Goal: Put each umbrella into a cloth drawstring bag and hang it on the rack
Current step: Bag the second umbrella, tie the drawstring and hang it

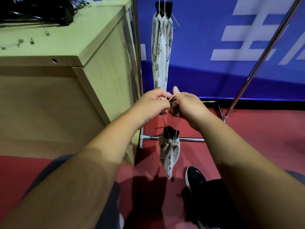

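Both hands were raised at centre frame, close together, knuckles nearly touching.
- Left grip (151, 104): fingers curled, thumb and forefinger pinching the cord (173, 96).
- Right grip (188, 104): fingers curled, pinching the same cord, which looped over the forefinger.

Two strands of cord ran down from the hands to the bag (170, 156), which hung at lower centre with its mouth gathered. The black end of an umbrella (170, 131) poked out of the mouth.

A second bag (160, 52), leaf-printed, hung at upper centre from the rack (137, 63); a black end and thin metal ribs showed at its top. The rack's base bar lay behind the held bag.

A wooden bench (99, 71) filled the left of the frame, with black umbrellas (33, 12), blurred, on its top at upper left.

There was a blue banner (214, 38) behind, a red floor (255, 138) and a black shoe (195, 177) at lower right.
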A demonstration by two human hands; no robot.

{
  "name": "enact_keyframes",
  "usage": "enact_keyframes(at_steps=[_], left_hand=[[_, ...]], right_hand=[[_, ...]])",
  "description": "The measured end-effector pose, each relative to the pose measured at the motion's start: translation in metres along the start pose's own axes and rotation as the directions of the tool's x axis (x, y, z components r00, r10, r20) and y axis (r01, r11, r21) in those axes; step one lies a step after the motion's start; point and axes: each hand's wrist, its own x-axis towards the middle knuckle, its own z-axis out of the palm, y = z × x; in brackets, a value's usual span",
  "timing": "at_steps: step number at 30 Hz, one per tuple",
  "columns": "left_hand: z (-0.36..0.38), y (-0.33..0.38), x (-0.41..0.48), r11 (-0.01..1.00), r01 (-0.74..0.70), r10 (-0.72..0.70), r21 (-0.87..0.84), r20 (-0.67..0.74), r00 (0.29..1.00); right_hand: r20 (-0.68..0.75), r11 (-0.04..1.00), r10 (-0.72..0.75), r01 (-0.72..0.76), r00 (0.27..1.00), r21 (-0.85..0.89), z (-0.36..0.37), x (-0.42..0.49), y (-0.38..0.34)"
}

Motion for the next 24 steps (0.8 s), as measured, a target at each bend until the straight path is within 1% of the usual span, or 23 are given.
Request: enact_keyframes(at_steps=[3,5,8,11,13,16,19,22,24], left_hand=[[-0.002,-0.013,-0.009,1.000,0.005,-0.004,0.015,-0.062,0.998],[-0.002,-0.021,-0.010,0.999,-0.021,0.024,0.031,-0.103,0.994],[-0.005,-0.028,-0.006,0.995,-0.074,0.082,0.062,-0.136,0.987],[-0.012,-0.029,0.002,0.991,-0.082,0.098,0.105,-0.162,0.982],[-0.017,-0.028,0.007,0.988,-0.096,0.115,0.118,-0.164,0.980],[-0.018,-0.022,0.014,0.989,-0.123,0.136,0.083,-0.187,0.973],[-0.017,-0.020,0.025,0.988,-0.147,0.153,0.042,-0.205,0.967],[-0.015,-0.023,0.039,0.987,-0.122,0.142,0.104,-0.223,0.964],[-0.010,-0.027,0.046,0.971,-0.106,0.156,0.216,-0.230,0.961]], right_hand=[[-0.026,0.999,0.051,-0.050,0.998,0.017,0.001,0.001,-0.006],[-0.002,0.996,0.083,-0.083,0.997,-0.016,0.005,0.001,-0.009],[0.002,0.993,0.114,-0.114,0.994,0.020,0.009,0.000,-0.013],[-0.013,0.991,0.113,-0.112,0.994,0.074,0.011,0.001,-0.022],[-0.064,0.996,0.071,-0.067,0.995,0.051,0.011,0.005,-0.025],[-0.124,0.992,-0.075,0.061,0.989,-0.114,0.012,0.009,-0.024],[-0.169,0.959,-0.165,0.117,0.972,-0.259,0.012,0.010,-0.018],[-0.202,0.924,-0.218,0.135,0.955,-0.359,0.006,0.014,-0.011],[-0.195,0.867,-0.261,0.140,0.945,-0.478,-0.001,0.014,-0.007]])
